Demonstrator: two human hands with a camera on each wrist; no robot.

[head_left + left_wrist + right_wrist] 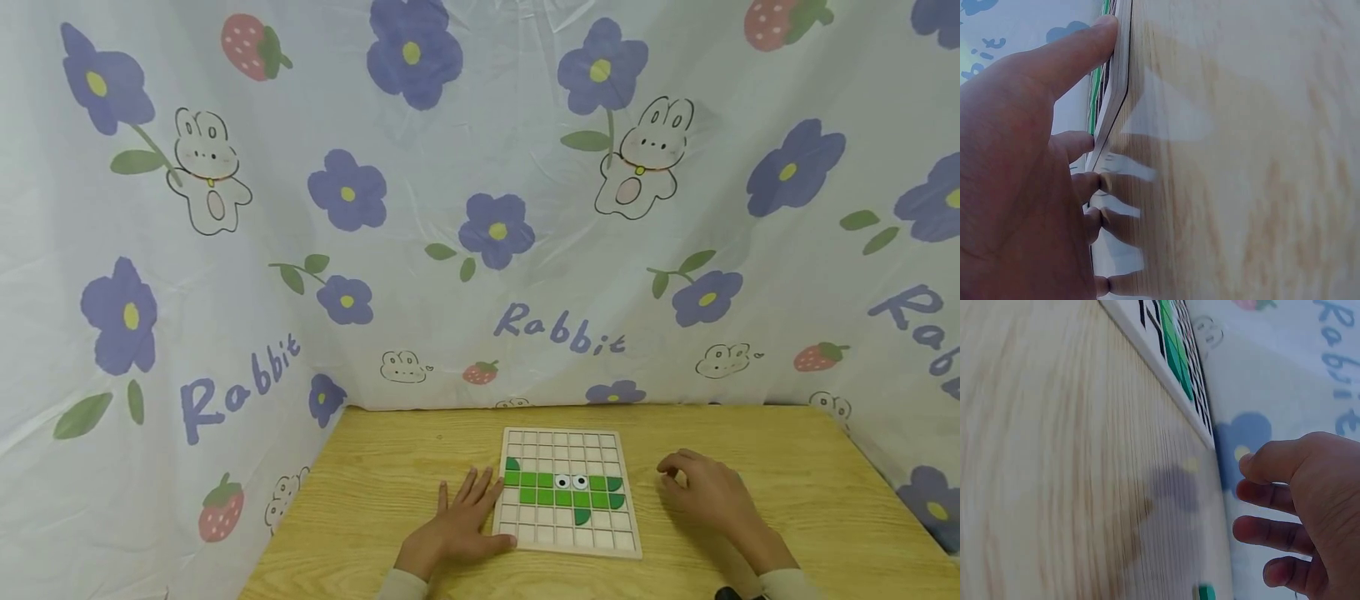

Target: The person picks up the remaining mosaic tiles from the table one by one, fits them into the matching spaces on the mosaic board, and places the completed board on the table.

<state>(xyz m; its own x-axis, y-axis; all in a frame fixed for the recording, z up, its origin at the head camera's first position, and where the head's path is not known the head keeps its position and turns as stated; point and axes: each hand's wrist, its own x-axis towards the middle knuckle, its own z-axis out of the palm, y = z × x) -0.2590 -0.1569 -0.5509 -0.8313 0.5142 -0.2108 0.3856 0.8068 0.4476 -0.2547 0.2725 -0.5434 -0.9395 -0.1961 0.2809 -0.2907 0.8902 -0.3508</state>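
A wooden grid board [551, 533] lies flat on the table, its raised edge also showing in the right wrist view. Bright green square tiles [563, 498] fill parts of two rows, with dark green quarter-round tiles [582, 517] at the ends, above and below. Two round eye tiles [580, 482] sit among them. My left hand [463, 521] rests at the board's left side, fingers spread, thumb touching the near left corner. To the right of the board, my right hand [708, 492] hovers with loosely bent fingers and nothing visible between them [1316, 512].
The wooden table [390, 467] runs back to a white curtain [450, 333] printed with flowers and rabbits, which also hangs along both sides. A small green piece [1207, 592] shows on the table in the right wrist view. Something black [726, 593] is by the right sleeve.
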